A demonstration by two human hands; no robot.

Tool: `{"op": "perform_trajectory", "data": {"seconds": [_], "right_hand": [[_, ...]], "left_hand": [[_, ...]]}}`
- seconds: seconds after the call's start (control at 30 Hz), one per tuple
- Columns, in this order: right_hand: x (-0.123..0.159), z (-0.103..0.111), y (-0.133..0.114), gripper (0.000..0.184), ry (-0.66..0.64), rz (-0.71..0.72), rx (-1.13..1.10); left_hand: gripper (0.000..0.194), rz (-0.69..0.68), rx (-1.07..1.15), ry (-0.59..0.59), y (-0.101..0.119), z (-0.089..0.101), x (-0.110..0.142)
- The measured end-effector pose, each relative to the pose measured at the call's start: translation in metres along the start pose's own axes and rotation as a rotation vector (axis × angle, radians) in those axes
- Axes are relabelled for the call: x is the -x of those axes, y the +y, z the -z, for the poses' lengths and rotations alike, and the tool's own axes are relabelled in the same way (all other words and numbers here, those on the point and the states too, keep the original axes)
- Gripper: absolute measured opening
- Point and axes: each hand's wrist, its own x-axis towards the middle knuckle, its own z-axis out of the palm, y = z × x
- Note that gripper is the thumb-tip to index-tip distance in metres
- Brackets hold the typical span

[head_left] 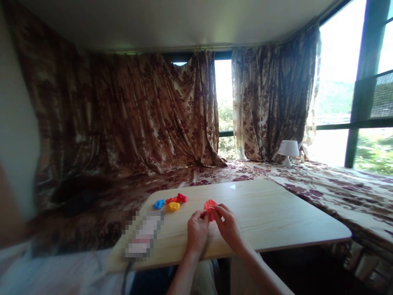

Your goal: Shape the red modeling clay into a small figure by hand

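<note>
Over the pale wooden table (260, 213), my left hand (197, 231) and my right hand (227, 227) meet at a thin, crinkled orange-red piece (210, 203). Fingertips of both hands pinch its lower part, while its rounded upper part sticks up beyond them. Whether it is paper, cloth or rubber, I cannot tell. To the left of my hands lie small crumpled pieces of similar look: a blue piece (159, 204), a yellow piece (173, 206) and a red piece (181, 198). Neither hand touches those.
A pixelated flat object (143, 237) lies at the table's left side, with a dark cable (125, 276) running off the front edge. Behind the table is a surface with a floral cover (307, 180), bearing a white lamp (288, 149). Patterned curtains (147, 110) hang beyond.
</note>
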Motion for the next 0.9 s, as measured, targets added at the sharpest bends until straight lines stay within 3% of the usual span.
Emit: {"op": "perform_trajectory", "data": {"seconds": [0.17, 0.3, 0.9], "right_hand": [[0.0007, -0.0011, 0.0006, 0.018, -0.016, -0.015, 0.007], [0.0007, -0.0008, -0.0002, 0.018, -0.042, -0.019, -0.003], [0.0020, -0.0003, -0.0008, 0.019, -0.070, -0.010, -0.021]], "left_hand": [[0.023, 0.032, 0.098, -0.023, 0.0033, 0.0006, -0.0002], [0.023, 0.021, 0.039, -0.045, 0.0015, 0.0013, -0.0004], [0.023, -0.046, -0.003, 0.034, 0.0002, 0.0023, -0.0001]]}}
